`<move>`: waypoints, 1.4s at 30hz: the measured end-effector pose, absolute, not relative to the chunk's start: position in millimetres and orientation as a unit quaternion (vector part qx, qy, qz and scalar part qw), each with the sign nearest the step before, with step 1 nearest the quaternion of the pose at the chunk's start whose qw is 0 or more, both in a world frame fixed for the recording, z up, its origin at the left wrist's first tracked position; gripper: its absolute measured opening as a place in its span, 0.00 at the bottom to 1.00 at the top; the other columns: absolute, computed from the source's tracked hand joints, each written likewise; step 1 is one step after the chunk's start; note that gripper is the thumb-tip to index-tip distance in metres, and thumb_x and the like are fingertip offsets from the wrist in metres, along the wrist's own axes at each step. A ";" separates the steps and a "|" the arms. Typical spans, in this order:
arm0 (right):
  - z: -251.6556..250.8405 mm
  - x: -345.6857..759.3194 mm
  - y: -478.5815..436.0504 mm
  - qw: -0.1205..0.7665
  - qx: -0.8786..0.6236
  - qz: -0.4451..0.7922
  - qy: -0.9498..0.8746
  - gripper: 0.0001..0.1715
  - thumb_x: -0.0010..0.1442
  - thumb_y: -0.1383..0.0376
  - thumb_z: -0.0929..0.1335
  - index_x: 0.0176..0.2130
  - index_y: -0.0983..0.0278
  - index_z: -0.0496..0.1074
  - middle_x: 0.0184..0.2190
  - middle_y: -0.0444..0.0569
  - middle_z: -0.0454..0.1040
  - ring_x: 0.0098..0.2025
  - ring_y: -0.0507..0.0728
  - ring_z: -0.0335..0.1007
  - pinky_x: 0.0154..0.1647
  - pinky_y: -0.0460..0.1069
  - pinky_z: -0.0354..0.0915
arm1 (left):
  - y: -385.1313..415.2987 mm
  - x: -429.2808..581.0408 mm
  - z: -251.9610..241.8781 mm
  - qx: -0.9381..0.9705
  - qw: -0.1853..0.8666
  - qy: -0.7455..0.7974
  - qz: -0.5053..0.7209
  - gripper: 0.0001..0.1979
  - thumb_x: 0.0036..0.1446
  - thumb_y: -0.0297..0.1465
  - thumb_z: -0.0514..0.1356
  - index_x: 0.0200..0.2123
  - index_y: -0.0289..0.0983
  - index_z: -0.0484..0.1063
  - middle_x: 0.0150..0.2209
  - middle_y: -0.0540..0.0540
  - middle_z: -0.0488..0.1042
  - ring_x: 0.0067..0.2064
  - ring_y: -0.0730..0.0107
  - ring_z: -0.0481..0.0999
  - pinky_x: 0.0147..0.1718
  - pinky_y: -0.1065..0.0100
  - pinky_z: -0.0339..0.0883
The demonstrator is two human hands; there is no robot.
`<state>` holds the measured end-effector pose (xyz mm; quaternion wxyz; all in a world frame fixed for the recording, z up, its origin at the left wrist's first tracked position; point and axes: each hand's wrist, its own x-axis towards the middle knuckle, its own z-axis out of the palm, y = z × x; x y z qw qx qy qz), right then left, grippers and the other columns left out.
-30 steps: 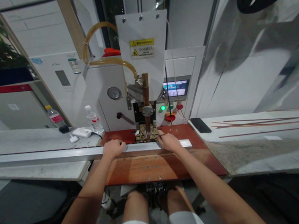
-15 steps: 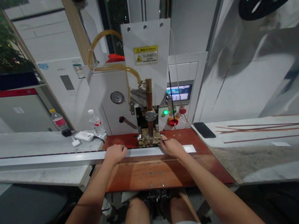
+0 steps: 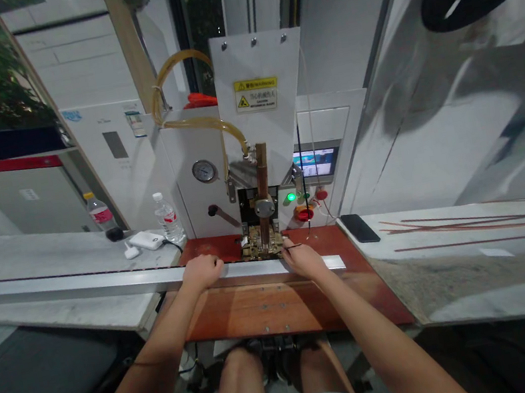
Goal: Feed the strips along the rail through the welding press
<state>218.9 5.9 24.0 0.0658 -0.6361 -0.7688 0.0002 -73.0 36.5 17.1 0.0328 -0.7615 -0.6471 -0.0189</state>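
Note:
A long silver metal bar (image 3: 255, 268) lies across the front of the press, running far out to the left. My left hand (image 3: 203, 272) is closed over it, left of the press head. On the other side, my right hand (image 3: 301, 259) is closed at the bar, its fingertips close to the brass-coloured die (image 3: 261, 243). A short thin dark piece shows at those fingertips, too small to make out. Above the die stands the brown press column (image 3: 263, 189). Behind the bar on the left runs a thin dark strip (image 3: 78, 274). My fingers' undersides are hidden.
The reddish wooden board (image 3: 262, 308) carries the work. Left on the bench (image 3: 22, 249) stand a cola bottle (image 3: 102, 216), a water bottle (image 3: 168, 218) and a white power bank (image 3: 147, 240). To the right lie a phone (image 3: 359, 228) and several thin brown strips (image 3: 450, 224). A control screen (image 3: 316, 162) is lit.
Both hands and the bar hold nearly the same places. The view has shifted very slightly.

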 end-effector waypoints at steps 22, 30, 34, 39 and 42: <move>29.9 214.9 1.4 0.062 -0.645 -0.003 -0.762 0.20 0.67 0.58 0.51 0.47 0.64 0.61 0.40 0.55 0.75 0.41 0.57 0.72 0.38 0.48 0.57 | 31.9 -69.9 20.0 -0.752 0.035 -0.658 -0.040 0.25 0.56 0.40 0.43 0.34 0.37 0.78 0.35 0.37 0.78 0.39 0.58 0.76 0.39 0.64 0.65; 25.2 216.1 -0.5 0.077 -0.638 -0.023 -0.766 0.20 0.67 0.57 0.50 0.45 0.63 0.61 0.38 0.54 0.76 0.38 0.58 0.73 0.35 0.48 0.57 | 26.8 -68.7 21.5 -0.748 0.045 -0.660 -0.052 0.25 0.55 0.40 0.43 0.35 0.37 0.79 0.34 0.37 0.78 0.39 0.58 0.76 0.38 0.64 0.64; 24.7 215.7 -1.2 0.068 -0.646 -0.025 -0.760 0.19 0.67 0.57 0.50 0.46 0.63 0.61 0.37 0.53 0.76 0.37 0.58 0.73 0.35 0.48 0.57 | 25.7 -69.3 21.5 -0.756 0.058 -0.650 -0.054 0.24 0.56 0.39 0.43 0.34 0.38 0.79 0.33 0.38 0.78 0.37 0.57 0.76 0.36 0.65 0.65; 22.6 216.1 -3.1 0.082 -0.641 -0.037 -0.762 0.19 0.67 0.57 0.50 0.45 0.63 0.60 0.38 0.54 0.75 0.39 0.58 0.72 0.35 0.48 0.57 | 22.6 -69.6 20.7 -0.756 0.054 -0.650 -0.062 0.25 0.56 0.39 0.43 0.33 0.38 0.78 0.33 0.38 0.78 0.37 0.57 0.76 0.37 0.64 0.64; 20.0 216.3 -5.4 0.083 -0.641 -0.039 -0.762 0.19 0.67 0.57 0.50 0.45 0.63 0.60 0.39 0.54 0.74 0.38 0.57 0.72 0.35 0.48 0.58 | 17.9 -69.5 20.2 -0.752 0.050 -0.653 -0.069 0.24 0.56 0.39 0.43 0.34 0.38 0.78 0.34 0.39 0.78 0.38 0.58 0.76 0.37 0.64 0.64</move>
